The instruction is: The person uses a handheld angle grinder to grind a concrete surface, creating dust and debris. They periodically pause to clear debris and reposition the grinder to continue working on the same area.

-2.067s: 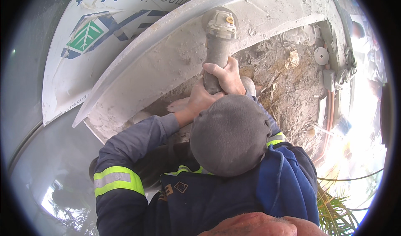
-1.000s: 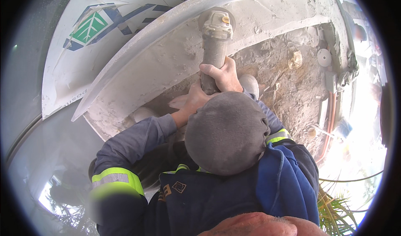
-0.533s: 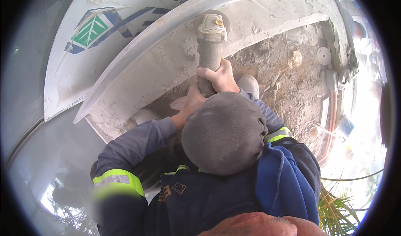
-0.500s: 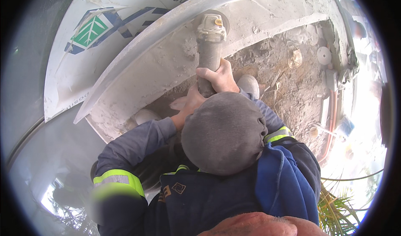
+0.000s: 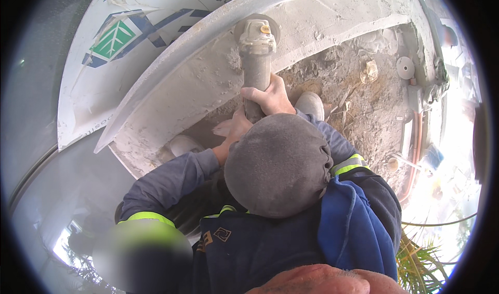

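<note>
A dusty angle grinder (image 5: pixel 256 68) points away from me, its clear-looking head at the far end. Its round disc (image 5: pixel 274 28) meets the pale, curved, rough-faced wall (image 5: pixel 208 70). Around the middle of the grinder's body, my right hand (image 5: pixel 275 97) has its fingers wrapped, thumb across the top. Closer to me, my left hand (image 5: pixel 238 129) grips the rear of the body. A rounded grey cloth shape (image 5: pixel 278 164) in front of my chest hides the back end of the tool and part of both wrists.
Left of the wall stands a white printed board (image 5: pixel 86 96) with a green leaf mark. Rubble and dirt (image 5: pixel 338 81) cover the ground inside the wall, beside a grey shoe (image 5: pixel 310 105). A white disc (image 5: pixel 404 68) and reddish pipe (image 5: pixel 417 138) lie at right. Dust hangs around.
The grinder's head and disc have shifted slightly left along the wall, and my right hand moved a little left with it. Both hands keep their hold.
</note>
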Demonstrator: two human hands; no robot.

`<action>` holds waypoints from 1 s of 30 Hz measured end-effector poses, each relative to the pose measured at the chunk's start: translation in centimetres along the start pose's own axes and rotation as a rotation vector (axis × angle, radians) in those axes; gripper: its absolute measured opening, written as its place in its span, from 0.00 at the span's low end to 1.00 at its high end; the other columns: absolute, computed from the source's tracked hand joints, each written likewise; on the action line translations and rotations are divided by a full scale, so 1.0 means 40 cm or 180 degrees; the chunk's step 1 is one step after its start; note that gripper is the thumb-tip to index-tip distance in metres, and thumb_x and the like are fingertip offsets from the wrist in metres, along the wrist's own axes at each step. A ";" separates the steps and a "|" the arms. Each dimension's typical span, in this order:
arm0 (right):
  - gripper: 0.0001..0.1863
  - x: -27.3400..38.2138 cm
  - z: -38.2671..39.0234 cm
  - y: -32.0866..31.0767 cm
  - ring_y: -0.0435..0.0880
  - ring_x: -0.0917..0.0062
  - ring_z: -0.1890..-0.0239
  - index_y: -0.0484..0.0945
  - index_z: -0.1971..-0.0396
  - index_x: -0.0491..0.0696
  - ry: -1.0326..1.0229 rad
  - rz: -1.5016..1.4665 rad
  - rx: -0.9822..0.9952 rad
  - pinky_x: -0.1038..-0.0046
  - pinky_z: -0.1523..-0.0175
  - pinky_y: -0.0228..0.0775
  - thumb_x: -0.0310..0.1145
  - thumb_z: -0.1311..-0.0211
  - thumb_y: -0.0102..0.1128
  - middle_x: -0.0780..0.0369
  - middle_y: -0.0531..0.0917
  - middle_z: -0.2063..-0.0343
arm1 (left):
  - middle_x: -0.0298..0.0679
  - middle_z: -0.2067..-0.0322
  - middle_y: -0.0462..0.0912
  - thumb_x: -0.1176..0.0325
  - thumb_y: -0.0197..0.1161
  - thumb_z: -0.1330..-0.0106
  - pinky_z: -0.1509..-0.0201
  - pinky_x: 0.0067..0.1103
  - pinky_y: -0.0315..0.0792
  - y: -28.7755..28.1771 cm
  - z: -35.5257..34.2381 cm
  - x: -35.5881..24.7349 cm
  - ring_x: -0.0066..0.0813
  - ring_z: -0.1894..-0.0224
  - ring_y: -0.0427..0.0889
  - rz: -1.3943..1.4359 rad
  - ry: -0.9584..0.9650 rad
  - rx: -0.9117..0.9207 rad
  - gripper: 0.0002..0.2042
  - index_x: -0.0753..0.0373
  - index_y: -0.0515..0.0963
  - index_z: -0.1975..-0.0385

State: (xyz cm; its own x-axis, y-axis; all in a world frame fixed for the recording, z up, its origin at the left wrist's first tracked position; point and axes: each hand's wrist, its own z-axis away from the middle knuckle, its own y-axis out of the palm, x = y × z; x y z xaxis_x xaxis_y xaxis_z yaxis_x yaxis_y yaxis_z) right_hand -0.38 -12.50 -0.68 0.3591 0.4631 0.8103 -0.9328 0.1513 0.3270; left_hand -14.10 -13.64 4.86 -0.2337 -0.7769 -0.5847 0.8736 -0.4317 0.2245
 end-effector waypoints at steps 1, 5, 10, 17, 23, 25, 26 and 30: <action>0.28 -0.001 0.002 0.002 0.84 0.74 0.66 0.76 0.53 0.33 -0.0038 -0.0036 -0.0011 0.69 0.60 0.77 0.34 0.52 0.74 0.58 0.83 0.67 | 0.49 0.47 0.80 0.56 0.82 0.45 0.44 0.27 0.80 0.000 0.001 0.000 0.33 0.45 0.84 0.0003 0.0001 0.0005 0.41 0.75 0.66 0.39; 0.28 -0.002 0.004 0.010 0.84 0.74 0.68 0.76 0.53 0.32 0.0041 -0.0052 0.0128 0.70 0.63 0.77 0.34 0.51 0.73 0.58 0.83 0.68 | 0.49 0.47 0.81 0.56 0.82 0.45 0.44 0.27 0.80 -0.001 0.013 0.017 0.33 0.45 0.84 0.0038 0.0037 -0.0006 0.41 0.75 0.66 0.40; 0.27 -0.015 0.000 0.016 0.84 0.74 0.70 0.76 0.54 0.32 0.0012 0.0056 0.0101 0.70 0.64 0.77 0.34 0.51 0.73 0.58 0.84 0.69 | 0.49 0.48 0.81 0.57 0.81 0.45 0.44 0.27 0.80 -0.007 0.021 0.019 0.33 0.46 0.84 0.0055 0.0042 0.0002 0.40 0.75 0.67 0.40; 0.27 -0.018 0.000 0.021 0.85 0.74 0.70 0.76 0.55 0.33 0.0045 0.0086 0.0156 0.70 0.63 0.77 0.34 0.51 0.73 0.58 0.84 0.69 | 0.49 0.48 0.82 0.57 0.81 0.44 0.45 0.27 0.80 -0.014 0.043 0.020 0.33 0.46 0.84 0.0044 -0.0002 -0.0025 0.39 0.75 0.68 0.40; 0.27 -0.008 0.004 0.021 0.85 0.74 0.68 0.76 0.54 0.33 0.0064 0.0066 0.0132 0.69 0.62 0.78 0.34 0.52 0.73 0.58 0.84 0.68 | 0.50 0.48 0.82 0.57 0.81 0.44 0.45 0.27 0.80 -0.017 0.028 0.026 0.33 0.46 0.85 0.0031 -0.0015 0.0003 0.38 0.75 0.69 0.41; 0.28 0.001 0.006 0.023 0.85 0.74 0.68 0.76 0.54 0.33 0.0207 0.0055 0.0075 0.69 0.62 0.78 0.34 0.52 0.74 0.58 0.84 0.68 | 0.50 0.49 0.82 0.57 0.81 0.44 0.45 0.28 0.80 -0.014 0.019 0.028 0.33 0.46 0.85 0.0031 0.0007 0.0009 0.38 0.75 0.69 0.41; 0.28 0.003 0.004 0.019 0.85 0.74 0.68 0.76 0.54 0.33 0.0116 0.0085 0.0016 0.69 0.61 0.78 0.34 0.52 0.74 0.58 0.84 0.67 | 0.50 0.49 0.82 0.57 0.81 0.44 0.45 0.28 0.80 -0.014 0.012 0.029 0.33 0.46 0.85 0.0016 0.0021 0.0032 0.38 0.75 0.69 0.41; 0.27 0.011 -0.003 -0.003 0.85 0.74 0.67 0.77 0.54 0.34 -0.0024 0.0064 -0.0151 0.70 0.61 0.78 0.34 0.52 0.74 0.59 0.84 0.67 | 0.50 0.49 0.82 0.57 0.80 0.44 0.45 0.28 0.80 -0.012 -0.022 0.023 0.34 0.47 0.85 -0.0059 0.0117 0.0062 0.37 0.75 0.69 0.41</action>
State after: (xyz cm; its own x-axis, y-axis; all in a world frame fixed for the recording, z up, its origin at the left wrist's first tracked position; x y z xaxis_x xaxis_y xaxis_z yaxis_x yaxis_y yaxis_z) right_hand -0.12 -12.21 -0.44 0.3404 0.4600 0.8201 -0.9401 0.1833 0.2874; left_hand -14.37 -13.75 3.53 -0.2335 -0.7514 -0.6171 0.8608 -0.4549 0.2282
